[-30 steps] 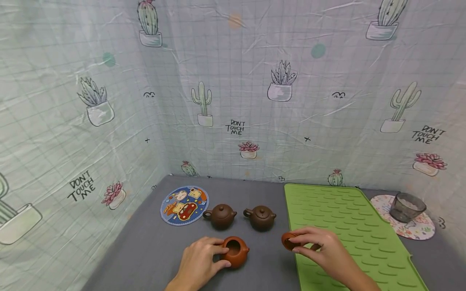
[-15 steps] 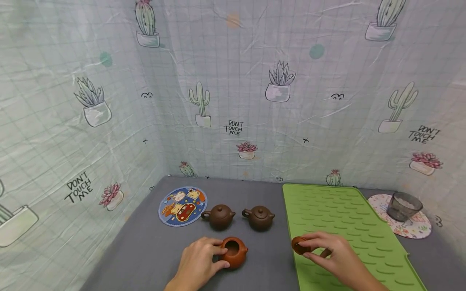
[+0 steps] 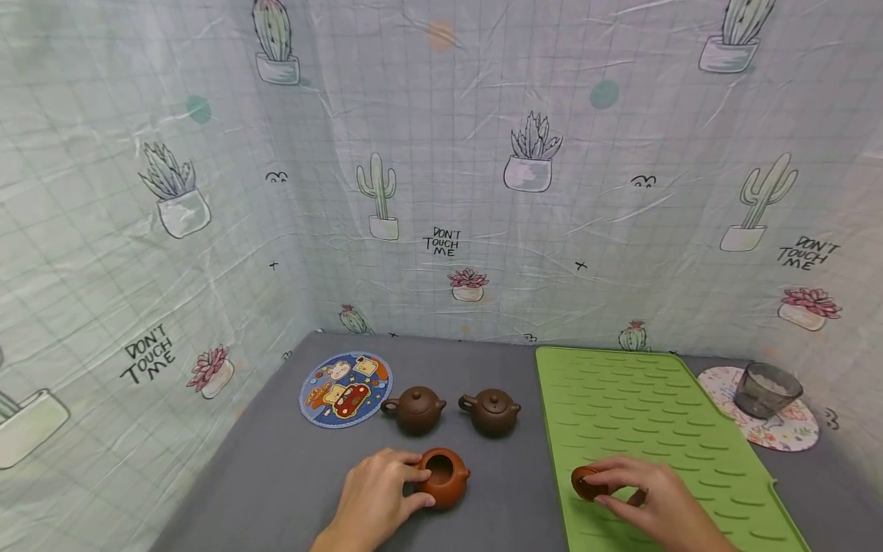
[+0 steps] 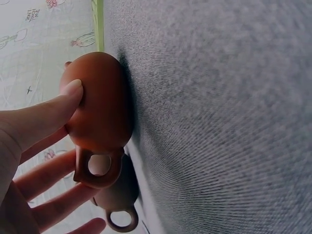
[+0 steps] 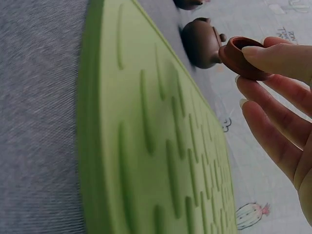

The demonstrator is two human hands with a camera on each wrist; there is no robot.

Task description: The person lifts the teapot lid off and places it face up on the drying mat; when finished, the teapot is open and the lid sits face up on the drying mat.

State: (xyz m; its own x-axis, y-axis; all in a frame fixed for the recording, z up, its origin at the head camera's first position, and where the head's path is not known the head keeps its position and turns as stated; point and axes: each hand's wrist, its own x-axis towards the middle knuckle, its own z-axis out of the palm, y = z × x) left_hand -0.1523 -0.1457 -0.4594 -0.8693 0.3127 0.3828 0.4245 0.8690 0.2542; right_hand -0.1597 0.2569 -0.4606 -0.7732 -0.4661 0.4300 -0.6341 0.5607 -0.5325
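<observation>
Head view: uncovered orange-brown teapot (image 3: pixel 451 494) gripped by the left hand (image 3: pixel 375 494), its lid (image 3: pixel 582 484) pinched by the right hand (image 3: pixel 655 498)

All positions are taken from the green mat (image 3: pixel 635 414), sides as the person sees them. The orange-brown teapot stands upright on the grey tabletop (image 3: pixel 510 498), left of the mat and apart from it, spout towards the mat. The left hand grips its body: the thumb presses the near side, a finger lies at the mouth, and, per the left wrist view, other fingers spread loosely about the handle.

The right hand holds the lid between thumb and fingers above the near left part of the mat. The right wrist view shows the lid raised clear of the mat surface; it is tilted, hollow side in sight.

Two dark brown teapots, one farther from the mat (image 3: pixel 418 412) and one nearer to it (image 3: pixel 495 414), stand left of the mat with lids on and spouts towards it. Leftmost of the mat lies a blue printed coaster (image 3: pixel 346 389). Right of the mat, a smoky cup (image 3: pixel 767 391) stands on a floral round coaster (image 3: pixel 789 437); its pale contents cannot be identified.
</observation>
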